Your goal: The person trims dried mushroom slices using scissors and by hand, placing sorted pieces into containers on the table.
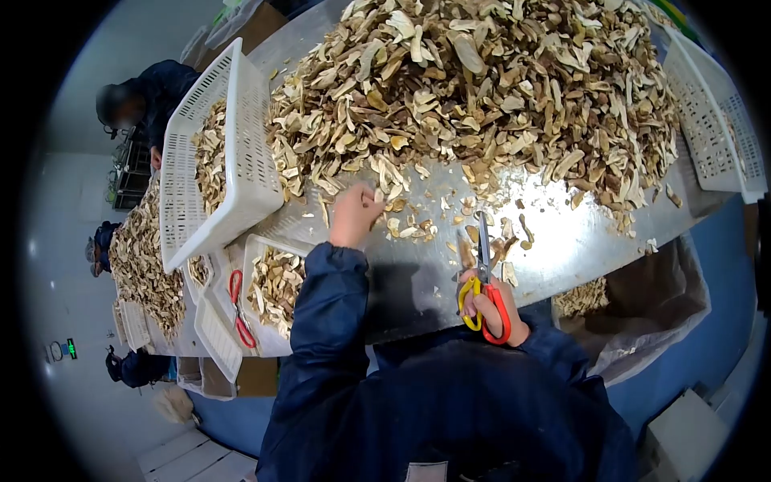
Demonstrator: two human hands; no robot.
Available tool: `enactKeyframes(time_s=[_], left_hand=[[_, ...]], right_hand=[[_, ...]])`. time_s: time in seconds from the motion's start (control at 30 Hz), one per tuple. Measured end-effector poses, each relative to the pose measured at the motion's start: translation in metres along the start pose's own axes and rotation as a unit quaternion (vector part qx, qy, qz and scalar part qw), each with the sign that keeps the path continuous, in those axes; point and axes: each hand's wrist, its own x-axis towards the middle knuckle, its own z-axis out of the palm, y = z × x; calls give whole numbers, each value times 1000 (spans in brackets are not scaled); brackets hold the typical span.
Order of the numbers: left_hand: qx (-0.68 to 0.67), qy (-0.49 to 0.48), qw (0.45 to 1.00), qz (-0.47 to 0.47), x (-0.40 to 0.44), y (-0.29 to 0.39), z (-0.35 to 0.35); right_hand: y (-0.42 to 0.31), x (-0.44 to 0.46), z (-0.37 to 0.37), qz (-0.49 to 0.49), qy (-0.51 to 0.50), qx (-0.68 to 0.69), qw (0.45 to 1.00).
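Observation:
A large heap of dried mushroom slices (482, 88) covers the far part of the metal table (401, 293). At the heap's near edge is my left hand (356, 217), its fingers curled by some pale slices; whether it grips one is too small to tell. My right hand (491, 309) holds scissors (484, 253) with one yellow and one red handle, blades pointing away from me. Small loose pieces (411, 227) lie between my hands, and a few brown slices lie beside the blades.
A white basket (255, 161) with slices stands left, near a smaller tray (250, 265) and red-handled scissors (236, 297). Another basket (707, 120) is at right. A lined box (675, 321) sits below the right edge. Co-workers (161, 88) are at far left.

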Motion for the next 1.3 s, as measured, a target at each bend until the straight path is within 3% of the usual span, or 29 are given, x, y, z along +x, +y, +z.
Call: enactKeyframes(time_s=[0.03, 0.1, 0.13, 0.17, 0.27, 0.3, 0.4, 0.43, 0.53, 0.57, 0.6, 0.67, 0.7, 0.83, 0.93, 1.1, 1.2, 1.3], left_hand=[[-4, -26, 1000, -10, -9, 6, -2], [-284, -91, 947, -120, -14, -5, -11], [-416, -119, 885, -171, -17, -9, -14], [-593, -84, 784, -164, -23, -11, -14], [-640, 15, 736, -218, -15, -4, -9], [-619, -12, 762, -192, -8, -2, -7], [-294, 18, 943, -153, 10, 4, 5], [-23, 115, 993, -13, 15, 8, 12], [-15, 100, 994, -37, 18, 19, 16], [-11, 113, 993, 11, 18, 6, 18], [-123, 75, 989, -36, 16, 5, 14], [-337, 0, 932, -131, 5, 3, 6], [-445, -21, 885, -134, -2, 13, 4], [-622, -135, 761, -123, -23, 17, 3], [-624, -158, 761, -82, -35, 33, 13], [-626, -86, 766, -118, -49, 59, 24], [-532, -23, 840, -105, -60, 83, 28], [-512, -16, 852, -108, -68, 103, 23]], right_hand=[[1, 1, -1, 0, -5, -1, 1000], [0, 2, -1, 0, -7, -19, 1000], [-1, 2, 0, -1, -8, -29, 1000], [0, 2, 0, 2, -8, -30, 1000], [-1, 2, -1, 4, -10, -34, 999], [-1, 2, 0, 3, -8, -33, 999], [-2, 2, 2, 4, -1, -26, 1000], [-3, 1, 2, 5, 2, -23, 1000], [-1, 1, -2, -2, -9, -20, 1000], [0, 1, -3, -2, -10, -24, 1000], [0, 1, -4, -1, -11, -26, 1000], [2, 1, -4, 1, -13, -25, 1000], [2, 1, -4, 2, -14, -22, 1000], [2, 2, -4, 10, -9, -33, 999], [1, 2, -2, 42, 7, -44, 998], [-27, -6, 5, 22, 24, -221, 975], [-43, -9, 17, 28, 15, -296, 955], [-50, -9, 23, 30, 15, -306, 951]])
